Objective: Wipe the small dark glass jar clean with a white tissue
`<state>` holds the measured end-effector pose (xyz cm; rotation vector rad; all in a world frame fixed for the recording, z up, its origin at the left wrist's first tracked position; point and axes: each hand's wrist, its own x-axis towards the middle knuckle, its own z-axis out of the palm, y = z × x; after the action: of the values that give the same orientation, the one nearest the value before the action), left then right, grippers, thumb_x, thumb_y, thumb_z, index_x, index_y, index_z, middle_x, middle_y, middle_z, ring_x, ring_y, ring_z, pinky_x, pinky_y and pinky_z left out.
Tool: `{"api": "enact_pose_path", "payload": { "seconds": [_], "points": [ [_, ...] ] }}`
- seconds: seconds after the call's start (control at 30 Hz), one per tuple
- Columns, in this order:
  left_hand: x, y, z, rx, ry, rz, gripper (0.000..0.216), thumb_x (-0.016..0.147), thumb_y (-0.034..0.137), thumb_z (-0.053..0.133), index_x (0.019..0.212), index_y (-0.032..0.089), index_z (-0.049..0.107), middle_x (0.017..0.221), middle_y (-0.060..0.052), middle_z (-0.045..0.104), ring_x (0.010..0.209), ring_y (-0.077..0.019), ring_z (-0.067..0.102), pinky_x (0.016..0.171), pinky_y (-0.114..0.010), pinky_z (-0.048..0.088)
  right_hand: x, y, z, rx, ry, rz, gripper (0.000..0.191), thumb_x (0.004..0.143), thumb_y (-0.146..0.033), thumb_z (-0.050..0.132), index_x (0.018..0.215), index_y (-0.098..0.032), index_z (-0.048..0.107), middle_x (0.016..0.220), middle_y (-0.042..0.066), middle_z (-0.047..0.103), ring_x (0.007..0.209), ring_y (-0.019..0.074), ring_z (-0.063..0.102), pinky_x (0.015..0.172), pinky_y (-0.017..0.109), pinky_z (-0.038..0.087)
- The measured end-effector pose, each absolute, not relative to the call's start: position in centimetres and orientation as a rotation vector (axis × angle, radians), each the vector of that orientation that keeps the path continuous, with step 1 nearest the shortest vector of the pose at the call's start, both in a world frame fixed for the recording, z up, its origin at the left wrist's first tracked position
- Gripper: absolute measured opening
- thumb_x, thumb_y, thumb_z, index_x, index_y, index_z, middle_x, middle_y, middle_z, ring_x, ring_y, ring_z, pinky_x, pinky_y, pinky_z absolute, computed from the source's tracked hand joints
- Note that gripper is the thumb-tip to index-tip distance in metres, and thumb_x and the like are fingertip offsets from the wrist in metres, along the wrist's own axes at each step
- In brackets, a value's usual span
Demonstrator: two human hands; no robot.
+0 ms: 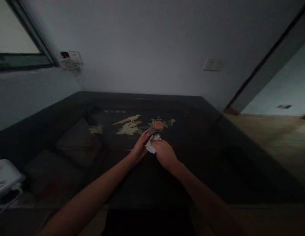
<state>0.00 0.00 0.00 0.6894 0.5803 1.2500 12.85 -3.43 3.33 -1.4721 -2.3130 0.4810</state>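
Left grip clasps small dark rounded object on its right; right grip clutches crumpled white tissue at object's near side.

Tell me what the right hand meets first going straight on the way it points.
The right hand would first meet the tissue it touches, then probably the dark object, though depth is unclear.

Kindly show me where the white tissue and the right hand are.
White tissue [150, 147]: head view, on its lower left part.
Right hand [164, 152]: head view, on the back of it.
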Motion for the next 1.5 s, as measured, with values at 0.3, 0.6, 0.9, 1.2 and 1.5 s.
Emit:
{"api": "enact_pose_path", "payload": {
  "seconds": [0.3, 0.6, 0.9, 1.2, 1.5],
  "points": [
    [0.0, 0.1, -0.1, 0.721, 0.626, 1.207, 0.043, 0.077, 0.032, 0.071, 0.118, 0.024, 0.061, 0.12, -0.004, 0.064, 0.102, -0.0185, 0.06, 0.081, -0.027, 0.049, 11.8, -2.2, 1.4, -0.958, -1.115, 1.362, 0.031, 0.072, -0.015, 0.053, 0.1, -0.017, 0.067, 0.093, 0.006, 0.074, 0.093, 0.023, 0.067, 0.09, 0.037, 0.049],
    [0.0, 0.1, -0.1, 0.711, 0.619, 1.191, 0.043, 0.078, 0.033, 0.07, 0.119, 0.026, 0.06, 0.121, -0.004, 0.063, 0.1, -0.0193, 0.061, 0.081, -0.029, 0.049, 12.4, -2.7, 1.6, -1.146, -1.567, 1.029, 0.032, 0.075, -0.01, 0.049, 0.1, -0.015, 0.067, 0.097, 0.007, 0.073, 0.095, 0.0232, 0.066, 0.091, 0.036, 0.047],
    [0.2, 0.0, 0.1, 0.715, 0.619, 1.202, 0.047, 0.076, 0.031, 0.072, 0.12, 0.02, 0.058, 0.119, -0.007, 0.065, 0.103, -0.0201, 0.061, 0.089, -0.03, 0.046, 13.2, -3.5, 4.1, -1.504, -2.523, 0.212, 0.037, 0.091, -0.005, 0.037, 0.116, -0.011, 0.063, 0.117, 0.015, 0.068, 0.111, 0.0236, 0.062, 0.099, 0.033, 0.042],
    [0.1, -0.2, 0.4, 0.75, 0.656, 1.174, 0.047, 0.077, 0.031, 0.072, 0.121, 0.02, 0.059, 0.121, -0.008, 0.064, 0.106, -0.0215, 0.061, 0.094, -0.033, 0.045, 12.9, -3.8, 4.0, -1.544, -2.5, 0.164, 0.038, 0.091, -0.005, 0.036, 0.117, -0.01, 0.063, 0.123, 0.015, 0.066, 0.118, 0.0229, 0.058, 0.107, 0.034, 0.035],
    [-0.1, 0.0, 0.0, 0.729, 0.639, 1.172, 0.043, 0.078, 0.034, 0.07, 0.119, 0.025, 0.059, 0.119, -0.005, 0.064, 0.102, -0.0196, 0.061, 0.082, -0.029, 0.05, 12.2, -2.6, 1.6, -1.156, -1.563, 1.082, 0.041, 0.069, -0.006, 0.043, 0.1, -0.016, 0.068, 0.094, 0.005, 0.074, 0.091, 0.0206, 0.066, 0.086, 0.031, 0.048]
  ]
}}
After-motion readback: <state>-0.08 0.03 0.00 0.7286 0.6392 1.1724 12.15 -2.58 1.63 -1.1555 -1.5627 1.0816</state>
